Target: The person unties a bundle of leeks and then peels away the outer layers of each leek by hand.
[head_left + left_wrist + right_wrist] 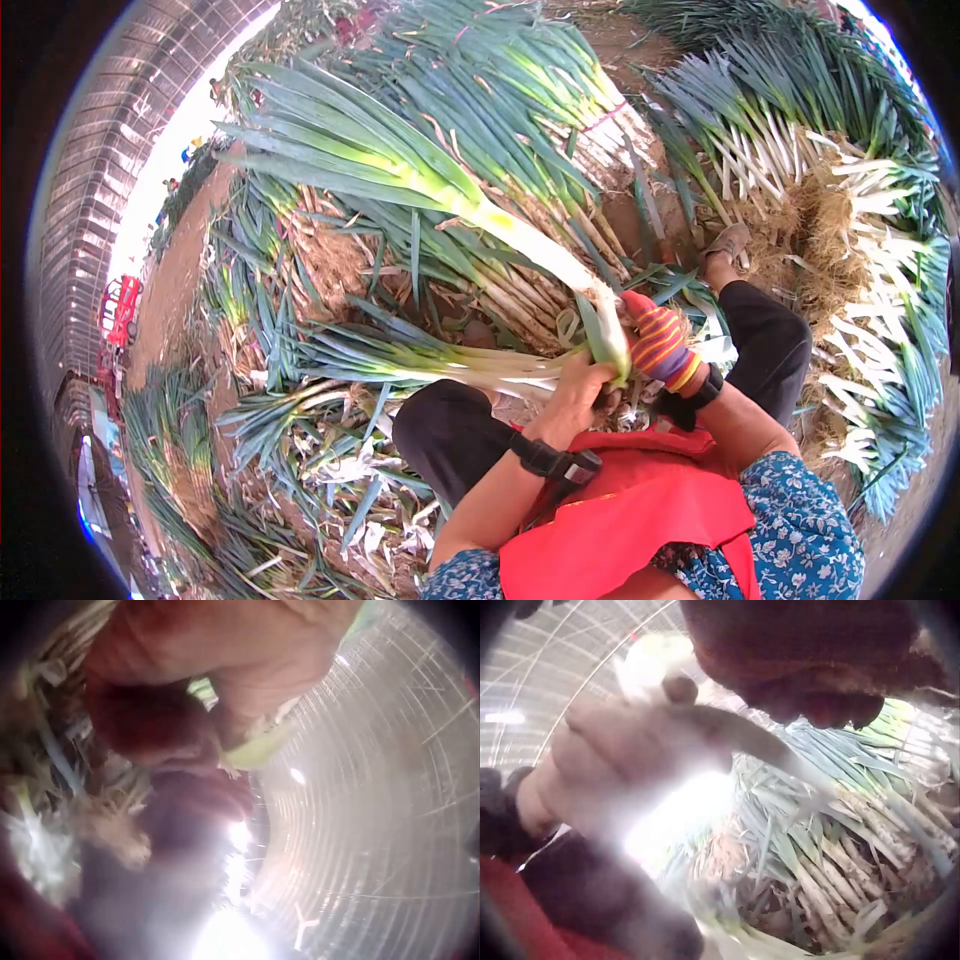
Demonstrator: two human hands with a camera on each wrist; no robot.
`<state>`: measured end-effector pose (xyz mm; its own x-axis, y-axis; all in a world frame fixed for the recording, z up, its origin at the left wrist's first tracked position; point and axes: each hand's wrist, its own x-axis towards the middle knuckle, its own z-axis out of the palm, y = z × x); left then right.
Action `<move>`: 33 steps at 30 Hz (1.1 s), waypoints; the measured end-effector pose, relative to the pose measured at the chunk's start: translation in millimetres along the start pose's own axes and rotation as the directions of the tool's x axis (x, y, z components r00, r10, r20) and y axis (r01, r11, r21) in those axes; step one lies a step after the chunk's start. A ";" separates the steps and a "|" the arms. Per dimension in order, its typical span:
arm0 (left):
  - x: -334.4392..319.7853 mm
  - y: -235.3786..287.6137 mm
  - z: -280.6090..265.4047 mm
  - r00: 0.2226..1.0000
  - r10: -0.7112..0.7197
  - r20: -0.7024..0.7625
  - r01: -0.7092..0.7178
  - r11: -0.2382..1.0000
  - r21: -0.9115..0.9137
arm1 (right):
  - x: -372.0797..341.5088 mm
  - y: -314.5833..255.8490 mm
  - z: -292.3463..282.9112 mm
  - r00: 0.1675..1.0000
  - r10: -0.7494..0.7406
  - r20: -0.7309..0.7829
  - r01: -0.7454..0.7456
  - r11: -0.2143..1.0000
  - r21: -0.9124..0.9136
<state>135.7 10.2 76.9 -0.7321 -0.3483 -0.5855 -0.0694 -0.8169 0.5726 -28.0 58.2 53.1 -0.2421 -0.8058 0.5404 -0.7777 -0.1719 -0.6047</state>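
My right hand (660,342), in a striped knit glove, grips a thick scallion (525,240) near its root end. Its white stalk slants up and left to a fan of green leaves (370,150). My bare left hand (578,392) pinches a broad pale-green outer leaf (606,340) that hangs down from the stalk beside the glove. In the left wrist view, a bit of that leaf (259,750) shows beside the curled fingers (150,724). The right wrist view has the bare left hand (622,761) below the dark glove (802,660).
Loose scallions (460,365) lie just left of my hands. Bundles (600,130) are stacked in front, one with a tie. On the right is a long pile with roots (815,240) and white stalks. Peeled scraps (350,475) litter the ground at left. My knees (440,435) flank the work.
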 end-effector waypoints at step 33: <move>-70.1 35.3 -1.5 0.715 0.660 -0.231 -0.691 0.718 -0.089 | 66.0 -104.0 -19.7 0.858 -0.012 0.514 -0.345 0.728 0.592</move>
<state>185.6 5.1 137.3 -0.4130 -0.8941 -0.1733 0.5160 -0.3865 0.7645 25.5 34.0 163.2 0.0996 -0.9804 0.1702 -0.1394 -0.1831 -0.9732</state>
